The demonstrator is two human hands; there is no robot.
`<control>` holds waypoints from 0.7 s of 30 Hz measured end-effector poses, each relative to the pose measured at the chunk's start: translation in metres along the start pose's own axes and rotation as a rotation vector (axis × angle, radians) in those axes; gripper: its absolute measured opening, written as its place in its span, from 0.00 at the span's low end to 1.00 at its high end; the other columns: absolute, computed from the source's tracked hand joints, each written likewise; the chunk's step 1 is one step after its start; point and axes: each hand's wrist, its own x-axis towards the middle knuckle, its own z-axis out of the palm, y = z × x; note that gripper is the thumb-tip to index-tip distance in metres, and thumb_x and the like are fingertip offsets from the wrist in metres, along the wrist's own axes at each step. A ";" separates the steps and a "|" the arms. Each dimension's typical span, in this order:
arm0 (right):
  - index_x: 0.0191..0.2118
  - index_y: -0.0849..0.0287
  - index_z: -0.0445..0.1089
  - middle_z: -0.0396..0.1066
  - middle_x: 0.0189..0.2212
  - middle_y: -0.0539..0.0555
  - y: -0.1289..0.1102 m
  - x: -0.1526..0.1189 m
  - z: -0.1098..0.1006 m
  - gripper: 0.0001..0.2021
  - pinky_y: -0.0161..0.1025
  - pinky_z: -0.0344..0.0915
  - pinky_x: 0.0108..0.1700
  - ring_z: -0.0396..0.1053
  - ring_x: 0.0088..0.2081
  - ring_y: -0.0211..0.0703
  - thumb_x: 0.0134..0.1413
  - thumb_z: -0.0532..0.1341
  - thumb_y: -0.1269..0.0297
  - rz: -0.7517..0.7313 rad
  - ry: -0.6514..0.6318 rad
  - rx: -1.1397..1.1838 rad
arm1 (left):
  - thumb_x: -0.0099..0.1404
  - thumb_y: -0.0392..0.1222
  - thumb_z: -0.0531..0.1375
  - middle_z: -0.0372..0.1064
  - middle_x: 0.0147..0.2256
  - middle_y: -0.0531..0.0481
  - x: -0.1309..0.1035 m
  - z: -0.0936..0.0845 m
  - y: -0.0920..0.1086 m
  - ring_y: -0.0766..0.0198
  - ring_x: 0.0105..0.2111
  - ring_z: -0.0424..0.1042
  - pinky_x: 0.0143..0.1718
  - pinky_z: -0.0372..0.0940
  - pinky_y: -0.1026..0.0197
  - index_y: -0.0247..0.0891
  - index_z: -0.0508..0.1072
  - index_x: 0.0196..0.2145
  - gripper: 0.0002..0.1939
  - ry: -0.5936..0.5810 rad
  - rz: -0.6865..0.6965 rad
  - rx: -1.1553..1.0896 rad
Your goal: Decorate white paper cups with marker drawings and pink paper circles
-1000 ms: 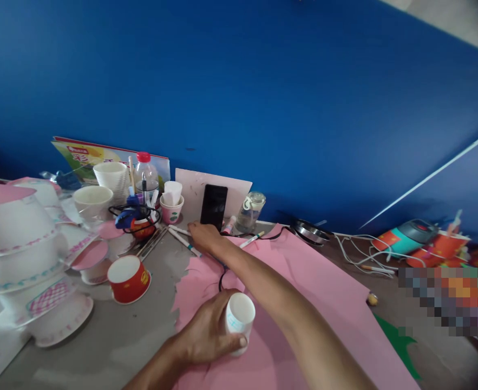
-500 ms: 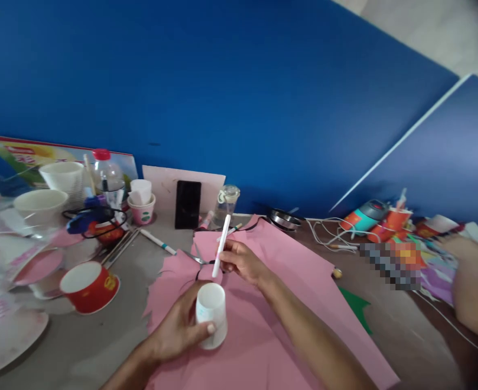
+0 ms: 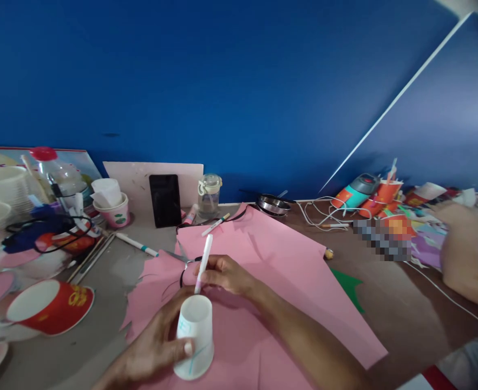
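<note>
My left hand grips a small white paper cup, turned upside down on the pink paper sheet at the bottom centre. The cup bears faint blue marks. My right hand holds a white marker pen upright, its lower tip just above the cup's base. Scissors lie on the pink paper just behind my right hand.
A red paper cup lies on its side at the left, among white cups, a bottle and pens. A black phone leans on a board by a glass jar. Another person's arm rests at the right near cables.
My right hand reached to the pens by the phone, picked up a white marker and brought it back to the cup. The view has swung right.
</note>
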 end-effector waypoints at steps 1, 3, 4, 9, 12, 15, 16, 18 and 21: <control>0.31 0.63 0.71 0.68 0.22 0.48 0.000 -0.001 -0.001 0.21 0.32 0.55 0.25 0.61 0.23 0.32 0.40 0.70 0.48 -0.014 0.030 -0.019 | 0.53 0.64 0.62 0.67 0.44 0.45 0.000 0.001 0.000 0.52 0.42 0.65 0.45 0.62 0.57 0.42 0.69 0.53 0.35 -0.012 0.011 0.022; 0.29 0.63 0.71 0.65 0.20 0.46 0.001 -0.002 -0.003 0.21 0.31 0.53 0.24 0.58 0.21 0.31 0.43 0.68 0.46 -0.054 0.095 -0.066 | 0.53 0.64 0.62 0.66 0.44 0.45 0.001 0.002 0.001 0.52 0.42 0.65 0.46 0.62 0.57 0.41 0.70 0.51 0.33 -0.028 0.021 0.064; 0.28 0.63 0.71 0.64 0.19 0.46 0.002 -0.002 -0.005 0.21 0.32 0.52 0.24 0.56 0.21 0.30 0.44 0.68 0.46 -0.068 0.116 -0.083 | 0.53 0.64 0.62 0.66 0.44 0.45 0.000 0.002 0.001 0.53 0.42 0.65 0.46 0.62 0.57 0.40 0.70 0.50 0.33 -0.024 0.020 0.071; 0.29 0.64 0.72 0.63 0.18 0.46 0.004 -0.001 -0.011 0.22 0.32 0.49 0.24 0.56 0.21 0.30 0.43 0.68 0.45 -0.049 0.065 0.004 | 0.50 0.70 0.60 0.63 0.38 0.46 0.000 0.001 0.007 0.56 0.36 0.63 0.39 0.62 0.60 0.37 0.71 0.41 0.34 0.000 -0.016 0.013; 0.28 0.63 0.71 0.61 0.17 0.45 0.004 0.000 -0.011 0.23 0.31 0.47 0.23 0.54 0.19 0.29 0.42 0.68 0.44 -0.031 0.037 0.066 | 0.50 0.72 0.58 0.61 0.34 0.48 0.000 0.001 0.011 0.59 0.33 0.61 0.35 0.61 0.61 0.37 0.69 0.38 0.34 -0.013 -0.017 -0.034; 0.28 0.63 0.70 0.62 0.17 0.45 0.006 -0.001 -0.009 0.23 0.31 0.48 0.23 0.54 0.20 0.29 0.42 0.68 0.44 -0.037 0.055 0.030 | 0.50 0.72 0.58 0.62 0.37 0.47 -0.001 0.001 0.010 0.58 0.35 0.61 0.37 0.61 0.60 0.38 0.69 0.40 0.34 -0.058 -0.005 -0.054; 0.28 0.63 0.70 0.62 0.18 0.45 0.007 -0.001 -0.007 0.22 0.31 0.49 0.23 0.55 0.20 0.30 0.42 0.68 0.45 -0.040 0.063 0.003 | 0.51 0.72 0.58 0.62 0.39 0.47 -0.001 0.002 0.009 0.56 0.38 0.62 0.40 0.61 0.59 0.38 0.69 0.41 0.34 -0.076 0.001 -0.049; 0.27 0.62 0.70 0.62 0.18 0.45 0.008 -0.002 -0.003 0.21 0.32 0.51 0.24 0.56 0.21 0.31 0.44 0.67 0.45 -0.037 0.067 -0.058 | 0.51 0.71 0.59 0.61 0.42 0.45 -0.002 0.002 0.007 0.53 0.42 0.62 0.44 0.60 0.56 0.39 0.69 0.44 0.35 -0.105 0.000 -0.038; 0.26 0.62 0.69 0.64 0.19 0.47 0.007 -0.004 0.003 0.21 0.33 0.55 0.26 0.58 0.22 0.32 0.45 0.67 0.46 -0.040 0.041 -0.118 | 0.50 0.70 0.60 0.60 0.41 0.46 -0.002 0.005 0.005 0.53 0.42 0.61 0.45 0.59 0.55 0.39 0.68 0.45 0.36 -0.138 -0.027 -0.031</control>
